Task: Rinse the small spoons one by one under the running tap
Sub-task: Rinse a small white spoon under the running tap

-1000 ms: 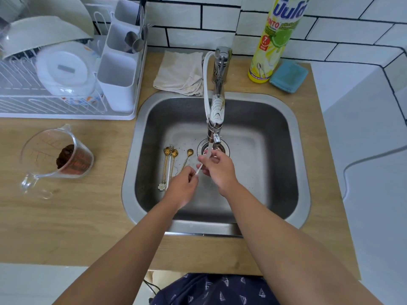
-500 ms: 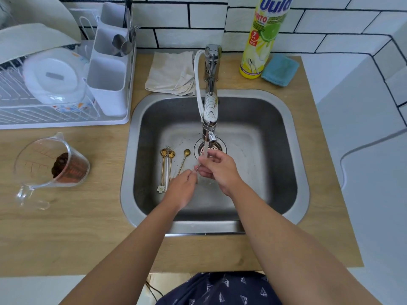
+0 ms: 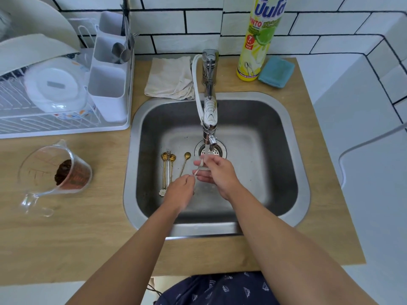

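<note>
Over the steel sink (image 3: 293,194), my left hand (image 3: 179,191) pinches the handle end of a small white spoon (image 3: 197,171). My right hand (image 3: 217,172) closes its fingers around the spoon's bowl end, just under the tap spout (image 3: 209,137). A thin stream of water falls from the spout onto my right fingers. On the sink floor to the left lie three small gold spoons (image 3: 168,170), two side by side and one slanted (image 3: 184,162). A pale spoon handle shows between the pair.
A dish rack (image 3: 63,124) with plates and a white cutlery holder (image 3: 108,89) stands at the back left. A glass measuring jug (image 3: 55,172) with brown grounds lies on the wooden counter. Behind the sink are a folded cloth (image 3: 169,79), a yellow detergent bottle (image 3: 259,40) and a blue sponge (image 3: 276,72).
Both hands stay at the same spot under the tap. My right fingers have shifted a little along the white spoon. The camera view has drifted slightly.
</note>
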Tool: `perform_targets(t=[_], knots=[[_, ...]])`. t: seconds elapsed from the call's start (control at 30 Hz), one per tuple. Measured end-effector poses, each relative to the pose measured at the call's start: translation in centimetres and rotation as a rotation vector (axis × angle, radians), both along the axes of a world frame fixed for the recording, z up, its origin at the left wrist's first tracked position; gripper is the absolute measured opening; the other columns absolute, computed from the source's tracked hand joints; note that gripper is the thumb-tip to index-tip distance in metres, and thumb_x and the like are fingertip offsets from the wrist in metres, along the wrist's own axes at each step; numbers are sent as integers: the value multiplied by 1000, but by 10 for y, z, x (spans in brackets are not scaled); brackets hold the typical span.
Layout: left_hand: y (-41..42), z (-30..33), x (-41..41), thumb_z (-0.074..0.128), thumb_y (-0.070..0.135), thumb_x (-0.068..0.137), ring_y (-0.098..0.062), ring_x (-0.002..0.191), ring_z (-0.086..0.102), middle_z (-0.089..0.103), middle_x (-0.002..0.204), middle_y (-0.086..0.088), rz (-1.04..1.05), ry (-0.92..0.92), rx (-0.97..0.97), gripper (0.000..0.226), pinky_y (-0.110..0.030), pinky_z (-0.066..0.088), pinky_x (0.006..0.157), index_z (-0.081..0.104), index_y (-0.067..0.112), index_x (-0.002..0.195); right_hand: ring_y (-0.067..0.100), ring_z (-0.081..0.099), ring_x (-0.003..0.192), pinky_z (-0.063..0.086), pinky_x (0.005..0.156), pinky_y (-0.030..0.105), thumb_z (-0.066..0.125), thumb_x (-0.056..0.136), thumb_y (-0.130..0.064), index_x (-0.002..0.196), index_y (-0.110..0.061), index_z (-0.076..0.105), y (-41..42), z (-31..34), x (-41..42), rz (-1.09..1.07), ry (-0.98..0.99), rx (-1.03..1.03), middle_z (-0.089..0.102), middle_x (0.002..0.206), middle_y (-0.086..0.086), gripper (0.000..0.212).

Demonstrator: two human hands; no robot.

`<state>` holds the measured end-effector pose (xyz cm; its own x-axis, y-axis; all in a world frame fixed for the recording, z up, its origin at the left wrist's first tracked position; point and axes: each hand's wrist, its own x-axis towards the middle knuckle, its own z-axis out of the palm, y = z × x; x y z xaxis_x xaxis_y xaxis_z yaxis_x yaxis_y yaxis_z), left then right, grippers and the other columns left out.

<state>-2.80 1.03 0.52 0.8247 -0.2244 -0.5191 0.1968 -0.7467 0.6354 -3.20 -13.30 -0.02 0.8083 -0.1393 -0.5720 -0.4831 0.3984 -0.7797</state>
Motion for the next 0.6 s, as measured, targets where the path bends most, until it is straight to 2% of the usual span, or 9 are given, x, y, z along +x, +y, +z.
perform_targets(t=[0.1, 0.23, 0.33, 0.4, 0.5, 0.6], knots=[[1, -1, 0, 28, 34, 105, -20, 72, 52, 58, 76, -5, 18, 26, -25, 40, -37, 42, 66, 52, 21, 76, 24, 80, 87, 64, 71, 30, 73, 96, -16, 121, -11, 68, 0, -1, -3, 31, -19, -42, 82, 99, 5, 26], [0, 0, 0, 31, 36, 102, -19, 67, 51, 58, 71, -2, 94, 82, -62, 39, -36, 40, 65, 53, 20, 75, 26, 80, 94, 63, 71, 28, 55, 107, -25, 118, -15, 70, -2, -1, -5, 11, -12, 28, 82, 107, 1, 21], [0, 1, 0, 32, 36, 101, -17, 63, 45, 53, 67, -1, 153, 137, -126, 37, -34, 35, 61, 51, 20, 74, 20, 78, 101, 59, 70, 22, 58, 106, -23, 122, -23, 69, -4, -2, -8, 40, -34, 65, 79, 116, -6, 19], [0, 2, -2, 31, 41, 102, -16, 62, 44, 51, 67, 1, 139, 159, -164, 39, -33, 35, 61, 51, 21, 75, 18, 78, 99, 55, 66, 20, 65, 102, -21, 123, -21, 67, -4, -2, -9, 17, -30, 80, 80, 110, -4, 21], [-1, 5, -5, 28, 50, 105, -16, 66, 49, 55, 71, 1, 101, 123, -178, 45, -33, 39, 63, 54, 21, 81, 16, 78, 83, 52, 61, 20, 73, 96, -17, 106, -18, 69, -5, 0, -8, -58, -9, 58, 78, 90, -2, 10], [-1, 4, -3, 28, 47, 107, -17, 71, 51, 55, 74, 1, 56, 51, -147, 42, -33, 40, 65, 53, 24, 83, 15, 79, 84, 57, 61, 23, 65, 102, -23, 106, -19, 71, -5, 1, -5, -33, -24, -33, 81, 92, -4, 8]])
